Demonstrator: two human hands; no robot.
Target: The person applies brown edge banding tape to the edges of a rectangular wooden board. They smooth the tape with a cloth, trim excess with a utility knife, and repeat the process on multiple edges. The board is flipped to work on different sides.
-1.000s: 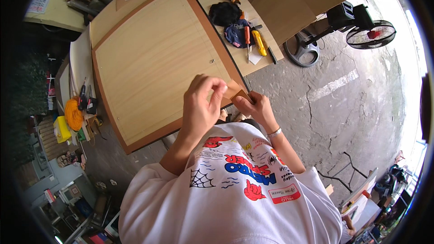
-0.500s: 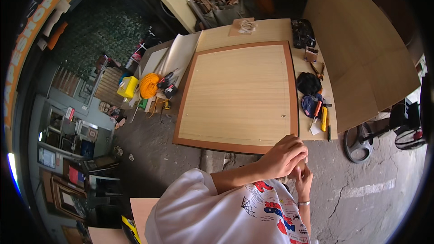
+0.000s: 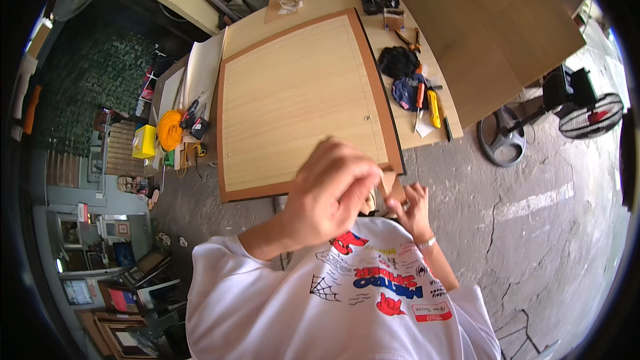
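A large pale wooden panel (image 3: 300, 93) lies on the table, bordered in brown tape with a thin dark edge. At its near right corner, a short brown strip of tape (image 3: 389, 183) shows between my hands. My left hand (image 3: 333, 190), blurred and closed, is raised over the panel's near edge with its fingertips at the strip. My right hand (image 3: 412, 212) is lower, just off the corner; its thumb and forefinger pinch the strip's lower end, and its other fingers are loosely bent.
Along the table's right side lie a yellow cutter (image 3: 434, 108), a red-handled screwdriver (image 3: 420, 97), pliers (image 3: 412, 41) and a black bundle (image 3: 398, 63). Orange cord (image 3: 171, 130) and a drill (image 3: 193, 117) sit left. A floor fan (image 3: 590, 115) stands right.
My left hand has come up and leftward, away from my right hand. The view has shifted, so the panel appears farther left and higher. The strip between the hands shows more plainly.
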